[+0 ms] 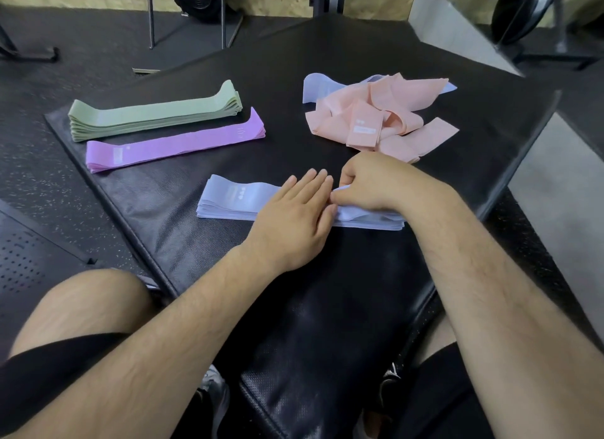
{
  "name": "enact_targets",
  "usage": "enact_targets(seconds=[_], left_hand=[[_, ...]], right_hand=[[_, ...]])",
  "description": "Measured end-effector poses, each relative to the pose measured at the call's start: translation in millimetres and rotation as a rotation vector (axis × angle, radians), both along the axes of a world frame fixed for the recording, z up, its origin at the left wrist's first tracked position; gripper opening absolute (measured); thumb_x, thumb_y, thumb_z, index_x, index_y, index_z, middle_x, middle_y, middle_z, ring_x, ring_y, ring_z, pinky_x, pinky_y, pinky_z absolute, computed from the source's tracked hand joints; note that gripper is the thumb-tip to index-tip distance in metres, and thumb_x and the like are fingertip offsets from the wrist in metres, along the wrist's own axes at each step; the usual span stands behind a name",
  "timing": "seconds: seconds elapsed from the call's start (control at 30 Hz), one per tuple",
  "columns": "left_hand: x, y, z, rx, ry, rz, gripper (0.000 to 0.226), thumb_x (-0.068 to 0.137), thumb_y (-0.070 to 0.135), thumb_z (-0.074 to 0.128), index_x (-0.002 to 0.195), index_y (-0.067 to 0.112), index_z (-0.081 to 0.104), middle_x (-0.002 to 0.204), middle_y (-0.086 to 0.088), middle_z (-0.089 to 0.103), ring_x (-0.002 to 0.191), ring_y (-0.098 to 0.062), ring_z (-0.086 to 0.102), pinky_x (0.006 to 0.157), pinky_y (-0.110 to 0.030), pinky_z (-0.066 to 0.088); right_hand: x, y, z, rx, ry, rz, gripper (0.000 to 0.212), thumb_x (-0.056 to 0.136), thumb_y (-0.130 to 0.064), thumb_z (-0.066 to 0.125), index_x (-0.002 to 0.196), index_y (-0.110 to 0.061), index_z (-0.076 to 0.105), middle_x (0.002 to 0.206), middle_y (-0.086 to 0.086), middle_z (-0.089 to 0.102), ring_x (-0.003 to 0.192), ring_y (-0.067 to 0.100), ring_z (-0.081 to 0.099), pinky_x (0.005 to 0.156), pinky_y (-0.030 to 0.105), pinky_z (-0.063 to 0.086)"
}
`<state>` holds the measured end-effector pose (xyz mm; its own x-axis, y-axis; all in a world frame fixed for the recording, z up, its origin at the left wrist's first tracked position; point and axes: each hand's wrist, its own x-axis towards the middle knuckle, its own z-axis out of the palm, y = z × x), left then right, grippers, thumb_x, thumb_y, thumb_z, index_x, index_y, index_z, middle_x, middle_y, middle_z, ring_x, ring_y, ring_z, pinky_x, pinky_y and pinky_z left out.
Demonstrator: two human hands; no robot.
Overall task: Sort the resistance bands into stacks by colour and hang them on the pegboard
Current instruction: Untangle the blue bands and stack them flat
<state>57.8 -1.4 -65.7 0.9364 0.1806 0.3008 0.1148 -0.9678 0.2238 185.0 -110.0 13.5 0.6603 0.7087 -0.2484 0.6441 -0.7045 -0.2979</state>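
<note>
A stack of pale blue bands lies in front of me on the black mat. My left hand lies flat on the stack with straight fingers. My right hand pinches the top blue band at its right part, lifting a fold. A neat green stack and a purple stack lie at the left. A loose heap of peach bands lies at the back right, with another blue band under it.
A black perforated board lies on the floor at the left. Gym equipment frames and weight plates stand along the back wall. My knees flank the mat's near end.
</note>
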Motion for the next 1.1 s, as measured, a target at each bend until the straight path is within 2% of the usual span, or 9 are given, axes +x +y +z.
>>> enact_targets(seconds=[0.07, 0.17, 0.27, 0.53, 0.7, 0.87, 0.93, 1.03, 1.1], left_hand=[[1, 1, -2, -0.007, 0.024, 0.015, 0.065, 0.100, 0.044, 0.017, 0.151, 0.009, 0.042, 0.157, -0.004, 0.039, 0.149, -0.018, 0.029, 0.122, -0.033, 0.012], [1, 0, -2, 0.003, 0.044, 0.030, 0.065, 0.101, 0.044, 0.017, 0.151, 0.010, 0.041, 0.158, -0.003, 0.039, 0.149, -0.018, 0.029, 0.122, -0.033, 0.013], [1, -1, -2, 0.008, 0.062, 0.033, 0.066, 0.101, 0.045, 0.015, 0.152, 0.012, 0.038, 0.159, -0.001, 0.035, 0.150, -0.016, 0.027, 0.123, -0.032, 0.011], [2, 0, -1, 0.015, 0.076, 0.046, 0.068, 0.099, 0.048, 0.013, 0.154, 0.015, 0.036, 0.160, 0.002, 0.033, 0.150, -0.013, 0.024, 0.122, -0.028, 0.007], [3, -1, 1, -0.006, 0.104, 0.056, 0.064, 0.100, 0.045, 0.016, 0.156, 0.018, 0.031, 0.162, 0.006, 0.027, 0.151, -0.009, 0.018, 0.122, -0.026, 0.002], [1, -1, 3, -0.028, 0.084, 0.053, 0.064, 0.099, 0.044, 0.020, 0.153, 0.015, 0.038, 0.158, 0.003, 0.037, 0.149, -0.014, 0.026, 0.122, -0.028, 0.009], [1, -1, 5, -0.016, 0.078, 0.045, 0.061, 0.100, 0.042, 0.024, 0.150, 0.013, 0.043, 0.153, 0.001, 0.045, 0.145, -0.018, 0.034, 0.122, -0.031, 0.016], [3, 0, 9, 0.022, 0.045, 0.036, 0.059, 0.098, 0.041, 0.029, 0.141, 0.009, 0.053, 0.131, -0.001, 0.055, 0.122, -0.022, 0.050, 0.115, -0.036, 0.033], [4, 1, 11, 0.018, 0.044, 0.028, 0.059, 0.097, 0.042, 0.031, 0.139, 0.009, 0.056, 0.121, 0.000, 0.055, 0.112, -0.020, 0.051, 0.109, -0.035, 0.036]], right_hand=[[3, -3, 0, 0.017, 0.019, 0.009, 0.035, 0.086, -0.044, 0.068, 0.091, -0.009, 0.073, 0.091, 0.012, 0.073, 0.081, 0.026, 0.067, 0.071, 0.038, 0.053], [8, -10, 3, 0.023, 0.057, 0.020, 0.028, 0.086, -0.051, 0.071, 0.081, -0.024, 0.068, 0.085, -0.003, 0.069, 0.082, 0.016, 0.064, 0.065, 0.032, 0.047], [14, -18, 9, 0.028, 0.059, 0.006, 0.023, 0.086, -0.050, 0.073, 0.081, -0.029, 0.066, 0.090, -0.010, 0.066, 0.083, 0.009, 0.060, 0.062, 0.028, 0.041], [21, -41, 10, 0.107, 0.115, -0.046, 0.014, 0.084, -0.042, 0.078, 0.089, -0.033, 0.068, 0.088, -0.012, 0.063, 0.080, 0.009, 0.061, 0.066, 0.028, 0.044], [24, -61, 12, 0.187, 0.149, -0.046, 0.023, 0.085, -0.031, 0.075, 0.102, -0.039, 0.064, 0.097, -0.005, 0.063, 0.081, 0.014, 0.062, 0.069, 0.031, 0.050], [25, -69, -1, 0.242, 0.117, -0.042, 0.011, 0.087, -0.027, 0.075, 0.093, -0.033, 0.069, 0.099, -0.004, 0.066, 0.063, 0.005, 0.052, 0.061, 0.024, 0.042], [27, -71, -7, 0.227, 0.084, -0.038, 0.005, 0.087, -0.029, 0.075, 0.088, -0.032, 0.071, 0.104, -0.005, 0.060, 0.069, 0.005, 0.054, 0.065, 0.025, 0.045], [27, -73, -12, 0.220, 0.052, -0.031, 0.004, 0.087, -0.031, 0.075, 0.087, -0.034, 0.073, 0.108, -0.006, 0.052, 0.080, 0.009, 0.056, 0.080, 0.033, 0.053], [26, -74, -11, 0.221, 0.046, -0.024, 0.004, 0.088, -0.032, 0.074, 0.087, -0.036, 0.072, 0.109, -0.007, 0.052, 0.083, 0.012, 0.057, 0.084, 0.036, 0.054]])
